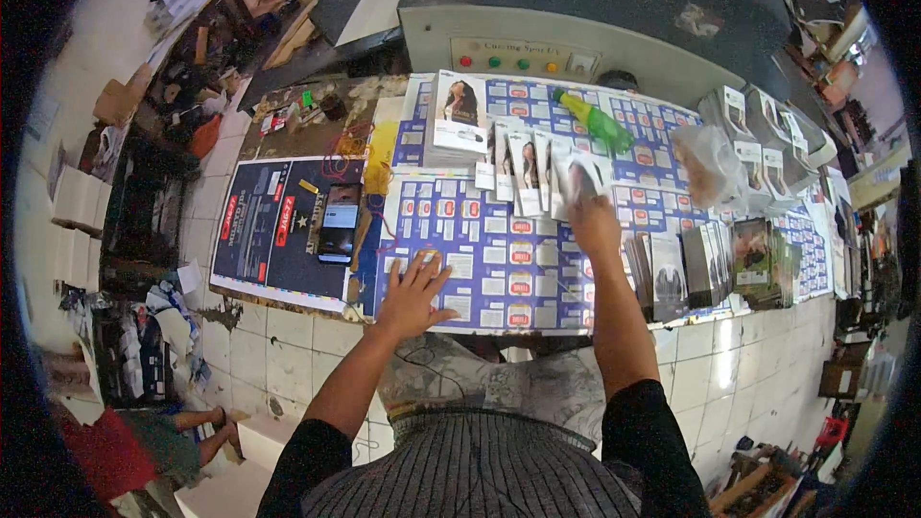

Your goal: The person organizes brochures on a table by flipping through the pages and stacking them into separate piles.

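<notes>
My left hand [414, 297] lies flat with fingers spread on the blue printed sheet [460, 269] covering the table. My right hand [595, 228] reaches forward and grips the lower end of a white printed card [581, 171], slightly blurred; part of its grip is hidden. This card is at the right end of a row of overlapping white cards [525, 173], each with a picture of a dark-haired person. At the row's left is a thick pile of similar cards [461, 115].
A green plastic bottle [600, 125] lies behind the cards, with a clear plastic bag [712, 168] farther right. Card stacks [705, 264] fill the table's right side. A phone [341, 223] lies left. The machine panel [528, 58] borders the back. Another person [125, 451] is at lower left.
</notes>
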`<state>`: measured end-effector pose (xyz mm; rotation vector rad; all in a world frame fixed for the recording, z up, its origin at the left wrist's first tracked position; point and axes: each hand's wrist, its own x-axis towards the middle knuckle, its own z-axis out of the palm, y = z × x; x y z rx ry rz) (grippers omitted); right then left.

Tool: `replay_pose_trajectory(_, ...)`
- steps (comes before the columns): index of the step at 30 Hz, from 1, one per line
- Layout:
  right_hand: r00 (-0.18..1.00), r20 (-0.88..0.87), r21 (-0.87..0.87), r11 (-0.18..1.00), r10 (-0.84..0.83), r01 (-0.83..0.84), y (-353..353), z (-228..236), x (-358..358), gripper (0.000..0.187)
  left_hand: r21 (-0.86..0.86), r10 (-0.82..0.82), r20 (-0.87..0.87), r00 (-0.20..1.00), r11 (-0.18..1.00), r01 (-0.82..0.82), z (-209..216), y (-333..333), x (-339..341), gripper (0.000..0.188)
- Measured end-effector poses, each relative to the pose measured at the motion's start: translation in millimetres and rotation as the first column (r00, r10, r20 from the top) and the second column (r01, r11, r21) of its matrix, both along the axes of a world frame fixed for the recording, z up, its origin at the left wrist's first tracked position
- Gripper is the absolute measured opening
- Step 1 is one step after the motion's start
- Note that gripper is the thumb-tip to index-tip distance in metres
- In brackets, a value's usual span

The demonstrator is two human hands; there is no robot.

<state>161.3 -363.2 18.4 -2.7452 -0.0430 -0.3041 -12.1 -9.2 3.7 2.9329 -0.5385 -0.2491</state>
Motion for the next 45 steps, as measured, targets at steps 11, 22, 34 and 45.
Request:
replay_pose_trajectory(11,0.983,-0.099,0.198,0.965,-0.152,0.170,17.9,-33.4,58.9,0.065,-0.052,0.027,0.053,0.998,0.998,-0.024,-4.8,6.9,-5.7,0.085)
replay_pose_trajectory(22,0.928,-0.252,0.146,0.937,-0.276,0.318,100.9,-35.7,110.9,0.105,-0.139,0.048,0.058,0.997,0.989,-0.039,-7.0,9.3,-8.9,0.084)
replay_pose_trajectory(34,0.858,-0.467,0.584,0.803,0.216,0.116,75.9,-31.0,123.4,0.074,-0.123,0.044,0.087,0.995,0.992,-0.033,-7.0,3.1,-7.9,0.083)
replay_pose_trajectory(45,0.972,0.132,0.141,0.974,-0.197,0.178,-76.8,11.2,-53.8,0.080,-0.101,0.060,0.045,0.997,0.993,-0.055,-2.6,2.8,-5.2,0.083)
